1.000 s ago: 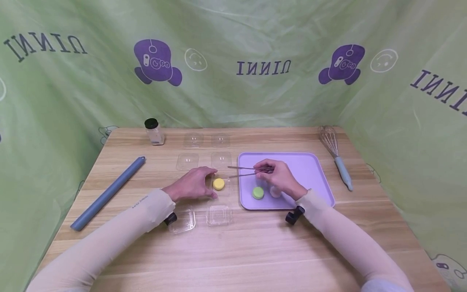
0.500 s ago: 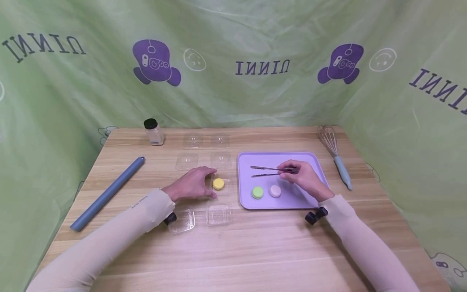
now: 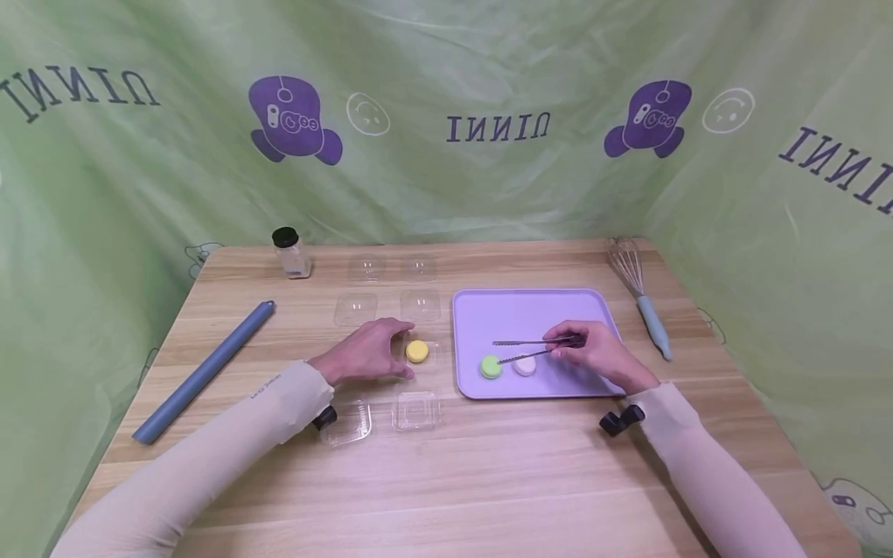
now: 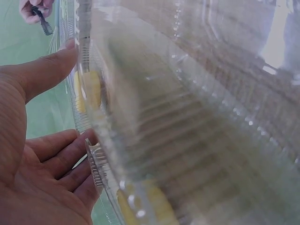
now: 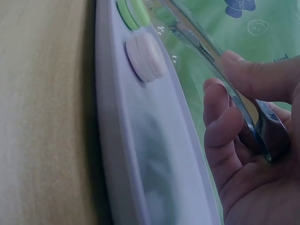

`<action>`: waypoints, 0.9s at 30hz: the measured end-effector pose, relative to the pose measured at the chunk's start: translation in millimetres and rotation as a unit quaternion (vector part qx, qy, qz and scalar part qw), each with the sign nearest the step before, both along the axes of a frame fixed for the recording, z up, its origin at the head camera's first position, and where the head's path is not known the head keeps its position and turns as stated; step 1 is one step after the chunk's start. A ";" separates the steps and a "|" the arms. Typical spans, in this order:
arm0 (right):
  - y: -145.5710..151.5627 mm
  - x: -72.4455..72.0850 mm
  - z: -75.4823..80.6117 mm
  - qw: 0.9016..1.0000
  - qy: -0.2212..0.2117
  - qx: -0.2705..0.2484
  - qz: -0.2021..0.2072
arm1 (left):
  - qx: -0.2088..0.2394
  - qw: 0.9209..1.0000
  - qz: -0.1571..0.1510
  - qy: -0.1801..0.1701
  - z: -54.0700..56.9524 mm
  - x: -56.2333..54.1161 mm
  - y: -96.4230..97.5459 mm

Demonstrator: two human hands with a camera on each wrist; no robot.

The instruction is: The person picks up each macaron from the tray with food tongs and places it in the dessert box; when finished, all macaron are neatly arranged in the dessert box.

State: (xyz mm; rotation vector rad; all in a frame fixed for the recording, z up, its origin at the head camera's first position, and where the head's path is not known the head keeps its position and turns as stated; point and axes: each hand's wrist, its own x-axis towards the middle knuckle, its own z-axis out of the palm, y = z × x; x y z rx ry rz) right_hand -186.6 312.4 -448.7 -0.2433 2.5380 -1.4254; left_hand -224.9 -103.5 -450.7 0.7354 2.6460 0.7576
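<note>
In the head view my right hand [image 3: 593,353] pinches metal tongs [image 3: 519,342], their arms spread and pointing left over a lilac tray [image 3: 516,310]. One tip lies at the edge of a green macaron [image 3: 491,366] as seen from above; whether they touch cannot be told. Beside it sits a pale pink macaron [image 3: 525,366], also seen in the right wrist view. My left hand [image 3: 370,353] has thumb and fingers spread about a clear plastic box [image 3: 430,376] containing a yellow macaron [image 3: 417,351]. In the left wrist view, its fingertips [image 4: 86,137] touch the box's edge.
Two rows of clear domed plastic pieces [image 3: 356,308] lie at the back, and ribbed clear bases [image 3: 416,411] in front. A blue rolling pin [image 3: 205,372] and a black-capped jar [image 3: 291,256] are on the left. A whisk [image 3: 649,310] lies at the right.
My right hand has drawn the tongs rightward away from the yellow macaron, then brought them nearer to me, beside the green and pink macarons. The left hand has stayed in place.
</note>
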 end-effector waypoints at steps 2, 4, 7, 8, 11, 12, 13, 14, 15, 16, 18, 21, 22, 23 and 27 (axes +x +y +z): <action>-0.8 1.3 -1.6 1.000 -0.002 0.005 0.008 | 0.000 1.000 0.000 0.000 -0.2 0.2 -0.3; -1.4 1.7 -3.9 1.000 -0.008 0.011 0.013 | 0.000 1.000 0.003 -0.002 -0.4 0.2 -0.4; -2.3 1.7 -6.7 0.999 -0.013 0.017 0.024 | 0.000 1.000 0.004 -0.001 -0.8 0.3 -0.7; -3.0 1.4 -7.4 0.999 -0.016 0.019 0.023 | 0.000 1.000 0.003 0.001 -1.0 0.3 -0.8; -4.8 0.8 -8.4 0.999 -0.013 0.025 0.033 | 0.000 1.000 0.004 0.002 -1.4 0.1 -1.1; -5.3 0.7 -8.7 0.999 -0.011 0.028 0.037 | 0.001 1.000 0.003 0.002 -1.4 0.2 -1.1; -5.9 0.5 -8.8 0.999 -0.009 0.032 0.039 | 0.001 1.000 0.003 0.002 -1.4 0.3 -1.2; -6.8 0.7 -8.6 0.999 -0.011 0.034 0.038 | 0.001 1.000 0.004 0.002 -1.5 0.2 -1.1; -7.2 0.7 -8.7 0.998 -0.010 0.038 0.041 | 0.001 1.000 0.004 0.003 -1.2 0.3 -1.1; -7.5 0.8 -8.7 0.998 -0.010 0.040 0.043 | 0.000 1.000 0.004 0.003 -1.2 0.3 -1.1; -8.0 0.9 -9.0 0.998 -0.008 0.043 0.044 | -0.001 1.000 0.004 0.008 -0.9 0.5 -1.1; -9.0 1.5 -9.1 0.998 -0.004 0.045 0.043 | -0.005 1.000 0.004 0.020 0.8 1.2 -1.8; -8.9 1.5 -9.5 0.998 -0.002 0.047 0.042 | -0.005 1.000 0.005 0.025 1.7 1.5 -2.2; -8.8 1.5 -10.0 0.998 -0.001 0.050 0.041 | -0.005 1.000 0.007 0.028 3.3 1.8 -2.5; -8.1 0.8 -12.7 0.998 0.001 0.061 0.032 | -0.003 0.999 0.015 0.042 11.1 3.3 -3.9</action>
